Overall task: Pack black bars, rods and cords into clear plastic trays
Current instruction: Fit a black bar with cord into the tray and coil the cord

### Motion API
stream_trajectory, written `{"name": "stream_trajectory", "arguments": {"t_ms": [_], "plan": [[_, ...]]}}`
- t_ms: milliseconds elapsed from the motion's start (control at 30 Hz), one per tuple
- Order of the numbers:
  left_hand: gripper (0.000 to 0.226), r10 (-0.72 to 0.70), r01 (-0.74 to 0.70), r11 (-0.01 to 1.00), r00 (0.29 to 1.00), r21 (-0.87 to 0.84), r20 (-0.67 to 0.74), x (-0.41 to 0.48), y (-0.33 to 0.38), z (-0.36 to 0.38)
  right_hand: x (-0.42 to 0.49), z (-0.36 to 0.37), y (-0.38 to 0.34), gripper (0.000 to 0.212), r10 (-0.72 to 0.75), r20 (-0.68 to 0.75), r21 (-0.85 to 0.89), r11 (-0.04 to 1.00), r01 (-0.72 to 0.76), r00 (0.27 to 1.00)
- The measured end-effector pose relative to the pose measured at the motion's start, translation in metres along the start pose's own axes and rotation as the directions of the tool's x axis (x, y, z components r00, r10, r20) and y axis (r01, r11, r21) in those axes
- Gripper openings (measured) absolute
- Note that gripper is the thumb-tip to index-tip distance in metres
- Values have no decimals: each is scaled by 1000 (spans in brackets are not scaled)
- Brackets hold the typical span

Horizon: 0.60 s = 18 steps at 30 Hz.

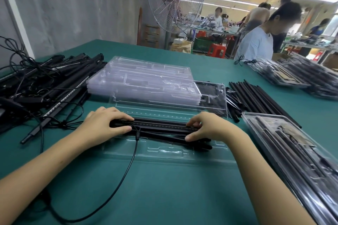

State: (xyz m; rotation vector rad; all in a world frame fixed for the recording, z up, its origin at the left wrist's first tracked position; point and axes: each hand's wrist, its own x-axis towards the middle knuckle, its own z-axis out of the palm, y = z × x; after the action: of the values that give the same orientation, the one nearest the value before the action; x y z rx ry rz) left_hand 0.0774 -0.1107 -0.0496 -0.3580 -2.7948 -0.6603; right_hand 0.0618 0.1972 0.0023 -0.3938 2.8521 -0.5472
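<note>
Both hands are on one long black bar (161,124) with a row of small pale dots along it. It lies crosswise in a clear plastic tray (164,152) near the middle of the green-covered bench (164,197). The left hand (107,124) grips the bar's left end, fingers curled over the top and thumb on the near side. The right hand (210,128) pinches the right end the same way. A second black rod (182,138) lies slanted in the tray just on the near side of the bar, under the right thumb.

A thin black cord (128,166) runs from the bar's left part toward the near left corner. Just beyond the tray is a stack of empty clear trays (146,80). At the left edge lies a tangled pile of black bars and cords (45,82). Toward the right edge is a row of loose black rods (259,97), with filled, closed trays (296,153) near it.
</note>
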Motion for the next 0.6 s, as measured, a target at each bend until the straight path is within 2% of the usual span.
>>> {"name": "stream_trajectory", "arguments": {"t_ms": [100, 167, 300, 600], "plan": [[22, 3, -3, 1000, 1000, 31, 5, -1, 1, 0, -2, 1, 0, 57, 8, 18, 9, 1000, -8, 1000], [20, 7, -8, 997, 1000, 79, 8, -1, 1, 0, -2, 3, -1, 58, -1, 4, -50, 999, 2, 1000], [32, 23, -21, 984, 1000, 179, -8, -2, 1, 5, -3, 5, -4, 60, -13, -4, -157, 988, 12, 1000], [28, 28, -25, 994, 999, 106, -22, 1, -2, 6, -5, 13, 4, 57, -27, -71, -83, 996, 21, 997]]}}
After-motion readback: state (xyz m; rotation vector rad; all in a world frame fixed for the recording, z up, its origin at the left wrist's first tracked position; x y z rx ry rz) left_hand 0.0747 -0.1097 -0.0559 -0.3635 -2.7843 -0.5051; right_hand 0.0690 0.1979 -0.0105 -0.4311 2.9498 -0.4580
